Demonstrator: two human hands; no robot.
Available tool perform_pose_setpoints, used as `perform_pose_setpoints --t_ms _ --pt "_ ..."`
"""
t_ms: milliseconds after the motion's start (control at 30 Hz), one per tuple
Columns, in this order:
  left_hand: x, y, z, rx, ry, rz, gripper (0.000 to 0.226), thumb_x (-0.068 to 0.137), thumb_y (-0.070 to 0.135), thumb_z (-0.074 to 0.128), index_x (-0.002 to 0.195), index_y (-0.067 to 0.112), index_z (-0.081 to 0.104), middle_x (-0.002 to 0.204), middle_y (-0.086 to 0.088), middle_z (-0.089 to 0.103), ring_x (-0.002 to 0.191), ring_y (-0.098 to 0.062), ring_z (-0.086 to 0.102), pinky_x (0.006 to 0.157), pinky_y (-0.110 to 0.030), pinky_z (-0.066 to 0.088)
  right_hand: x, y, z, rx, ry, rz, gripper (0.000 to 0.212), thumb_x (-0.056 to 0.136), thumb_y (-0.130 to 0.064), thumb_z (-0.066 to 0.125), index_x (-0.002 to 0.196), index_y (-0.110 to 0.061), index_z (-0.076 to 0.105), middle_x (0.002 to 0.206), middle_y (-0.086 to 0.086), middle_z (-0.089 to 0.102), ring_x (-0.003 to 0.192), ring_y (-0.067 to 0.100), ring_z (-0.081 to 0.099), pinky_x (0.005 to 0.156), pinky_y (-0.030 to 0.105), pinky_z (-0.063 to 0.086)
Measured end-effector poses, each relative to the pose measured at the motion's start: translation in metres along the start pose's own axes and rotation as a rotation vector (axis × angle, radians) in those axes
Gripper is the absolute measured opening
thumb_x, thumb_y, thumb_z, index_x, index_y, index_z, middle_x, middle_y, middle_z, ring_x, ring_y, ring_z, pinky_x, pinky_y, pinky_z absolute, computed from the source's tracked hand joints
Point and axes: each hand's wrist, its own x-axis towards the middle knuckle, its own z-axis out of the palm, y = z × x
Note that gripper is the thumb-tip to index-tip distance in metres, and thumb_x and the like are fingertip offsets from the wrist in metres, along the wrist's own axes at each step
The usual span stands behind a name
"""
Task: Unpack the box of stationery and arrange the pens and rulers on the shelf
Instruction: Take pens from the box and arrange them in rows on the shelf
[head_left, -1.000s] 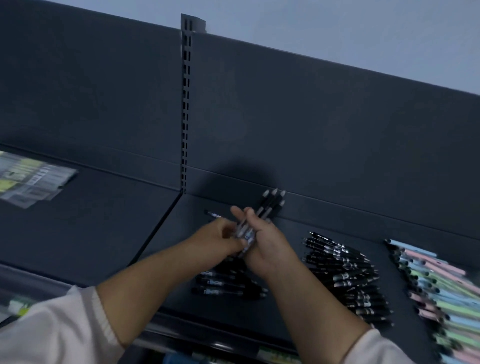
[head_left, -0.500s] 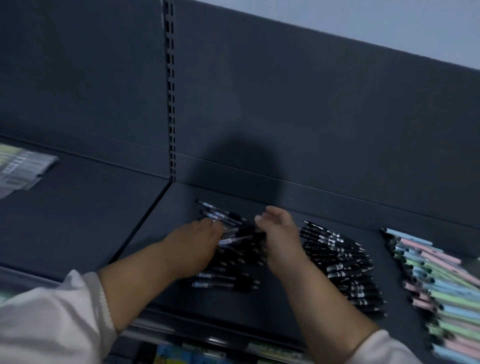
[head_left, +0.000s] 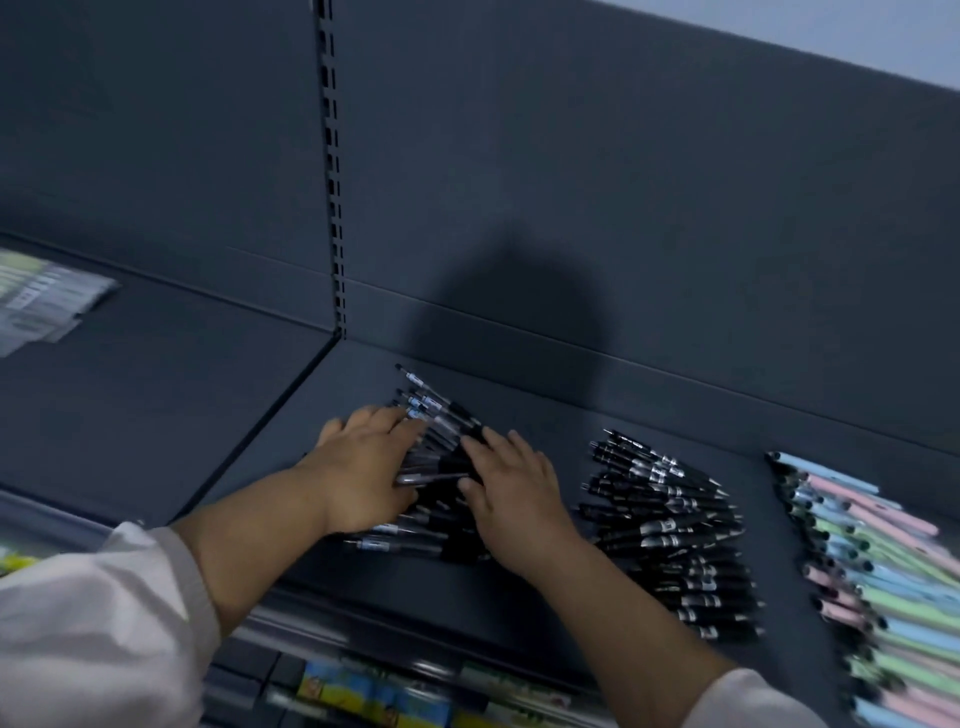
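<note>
Head camera, looking down on a dark grey shelf (head_left: 519, 405). At far right, a row of pastel pens (head_left: 872, 561); beside it, a row of black pens (head_left: 670, 535). Left of those, near the shelf's left edge, a heap of black-and-clear pens (head_left: 436, 410), long axes running across the shelf, tips pointing left and slightly toward the back panel. Pressed flat on that heap, fingers straight: left hand (head_left: 363, 467) and right hand (head_left: 514, 493), gripping nothing.
</note>
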Motion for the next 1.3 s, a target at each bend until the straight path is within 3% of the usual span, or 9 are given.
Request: perform_pose_setpoints --t_ms 200,533,767,1033,1300 --pt "-0.012 0.007 0.003 -0.034 0.018 -0.08 0.081 0.088 0.05 0.054 0.151 0.03 0.006 0.16 0.001 0.003 0.146 -0.02 -0.002 0.116 -0.044 0.006 -0.01 -0.003 -0.008 -0.079 -0.088 -0.051 0.057 0.102 -0.042 0.029 0.153 -0.028 0.008 0.162 -0.001 0.001 0.148 0.02 -0.001 0.119 0.043 -0.002" --pt "-0.046 0.028 0.003 0.037 0.082 -0.204 0.079 0.091 0.054 0.048 0.152 0.027 0.006 0.16 -0.002 0.004 0.147 -0.023 0.0 0.116 -0.042 0.008 -0.02 -0.002 -0.015 -0.149 -0.153 -0.12 0.058 0.102 -0.044 0.026 0.153 -0.024 0.007 0.162 0.003 0.002 0.148 0.023 0.002 0.119 0.047 0.0" --pt "-0.078 0.024 -0.009 0.107 0.138 -0.253 0.076 0.092 0.056 0.043 0.152 0.026 0.006 0.16 -0.002 0.004 0.147 -0.023 0.0 0.116 -0.042 0.008 -0.024 -0.026 -0.024 -0.127 -0.053 -0.217 0.055 0.102 -0.043 0.027 0.152 -0.023 0.014 0.161 0.003 0.01 0.147 0.023 0.006 0.118 0.047 0.003" --pt "-0.15 -0.031 -0.024 0.144 0.197 -0.364 0.077 0.093 0.059 0.038 0.152 0.024 0.005 0.16 -0.003 0.003 0.147 -0.023 0.0 0.116 -0.042 0.011 -0.036 -0.11 -0.024 -0.112 0.006 -0.383 0.057 0.102 -0.045 0.027 0.152 -0.023 0.016 0.161 0.002 0.01 0.148 0.021 0.001 0.119 0.043 0.001" --pt "-0.279 -0.139 -0.019 0.141 0.226 -0.554 0.076 0.092 0.059 0.039 0.152 0.025 0.006 0.16 -0.004 0.005 0.147 -0.024 0.003 0.116 -0.042 0.012 -0.051 -0.263 0.015 -0.158 -0.08 -0.522 0.061 0.1 -0.049 0.03 0.153 -0.024 0.011 0.161 -0.002 0.003 0.148 0.02 -0.008 0.119 0.045 -0.006"
